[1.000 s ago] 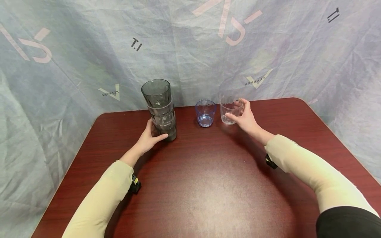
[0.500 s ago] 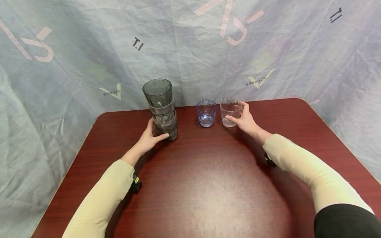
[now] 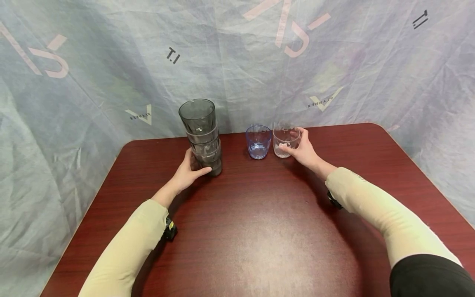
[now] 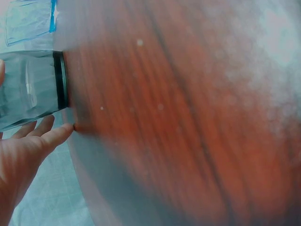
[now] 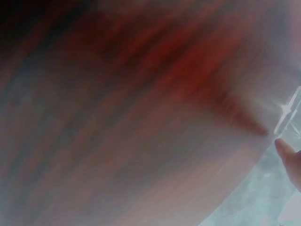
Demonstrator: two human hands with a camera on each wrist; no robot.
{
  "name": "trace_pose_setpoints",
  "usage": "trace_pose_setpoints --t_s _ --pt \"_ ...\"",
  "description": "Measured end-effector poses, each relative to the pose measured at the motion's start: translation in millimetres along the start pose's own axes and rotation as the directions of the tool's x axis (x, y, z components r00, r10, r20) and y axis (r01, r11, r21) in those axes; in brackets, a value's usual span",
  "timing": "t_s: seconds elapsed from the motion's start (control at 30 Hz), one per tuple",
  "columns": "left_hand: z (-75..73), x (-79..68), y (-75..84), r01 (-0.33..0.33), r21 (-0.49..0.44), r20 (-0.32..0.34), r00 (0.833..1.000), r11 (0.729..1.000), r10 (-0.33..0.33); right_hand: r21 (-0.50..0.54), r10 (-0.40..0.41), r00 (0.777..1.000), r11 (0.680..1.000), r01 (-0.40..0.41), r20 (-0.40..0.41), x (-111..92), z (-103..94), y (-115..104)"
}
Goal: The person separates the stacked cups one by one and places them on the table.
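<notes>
At the back left of the table, a tall stack of smoky grey tumblers [image 3: 200,130] stands upright. My left hand [image 3: 184,172] grips it low down, thumb across the front and fingers round the left side. The left wrist view shows the stack's dark base [image 4: 61,80] at the table, with fingers [image 4: 56,135] beside it. My right hand [image 3: 306,151] holds a clear tumbler [image 3: 281,138] by its right side, thumb in front and fingertips behind. Close to its left stands a blue-tinted tumbler [image 3: 258,145]. Only a thumb [image 5: 289,157] and part of the clear tumbler [image 5: 288,112] show in the right wrist view.
The dark red wooden table [image 3: 252,231] has a rounded back edge. Right behind the tumblers hangs a wrinkled grey printed cloth [image 3: 237,74]. A black device [image 3: 170,229] is strapped at the left wrist, another [image 3: 334,200] at the right.
My right hand has shifted the clear tumbler left, narrowing the gap to the blue tumbler. My left hand keeps its hold on the grey stack. The head view has shifted slightly.
</notes>
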State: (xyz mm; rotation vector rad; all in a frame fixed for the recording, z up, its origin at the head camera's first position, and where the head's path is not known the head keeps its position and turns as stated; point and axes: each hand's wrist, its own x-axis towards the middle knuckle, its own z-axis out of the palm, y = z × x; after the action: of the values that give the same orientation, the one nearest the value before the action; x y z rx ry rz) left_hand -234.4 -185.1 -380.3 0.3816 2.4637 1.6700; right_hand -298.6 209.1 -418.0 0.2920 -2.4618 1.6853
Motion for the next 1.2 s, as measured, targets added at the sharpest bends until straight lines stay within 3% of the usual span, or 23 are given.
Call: trace_pose_setpoints --t_s 0.27,0.47,0.63,0.8,1.03,1.2 --pt "0.2 1.1 -3.0 -0.023 -0.01 -0.006 1.0 1.0 0.023 -0.025 0.02 1.0 0.999 -0.02 0.013 1 -3.3 -1" --pt "0.2 1.8 -3.0 -0.018 -0.016 -0.006 1.0 1.0 0.018 -0.06 -0.01 0.998 0.998 0.006 -0.065 0 -9.7 -16" --pt "-0.3 1.3 -2.2 -0.011 -0.007 -0.004 1.0 1.0 0.011 0.048 -0.094 0.99 0.994 0.1 -0.109 -8 -15.6 -57" --pt "-0.9 0.6 -2.5 -0.008 -0.002 -0.002 1.0 1.0 0.008 0.086 -0.176 0.979 0.979 0.185 -0.098 -17 -13.4 -100" --pt "-0.7 -1.0 -2.8 0.002 0.002 -0.003 1.0 1.0 -0.002 0.183 -0.324 0.946 0.928 0.324 -0.029 -14 2.9 -144" --pt "-0.4 -1.1 -0.4 -0.004 0.006 -0.005 1.0 1.0 0.004 0.251 -0.402 0.914 0.891 0.378 0.051 3 20.8 -156"
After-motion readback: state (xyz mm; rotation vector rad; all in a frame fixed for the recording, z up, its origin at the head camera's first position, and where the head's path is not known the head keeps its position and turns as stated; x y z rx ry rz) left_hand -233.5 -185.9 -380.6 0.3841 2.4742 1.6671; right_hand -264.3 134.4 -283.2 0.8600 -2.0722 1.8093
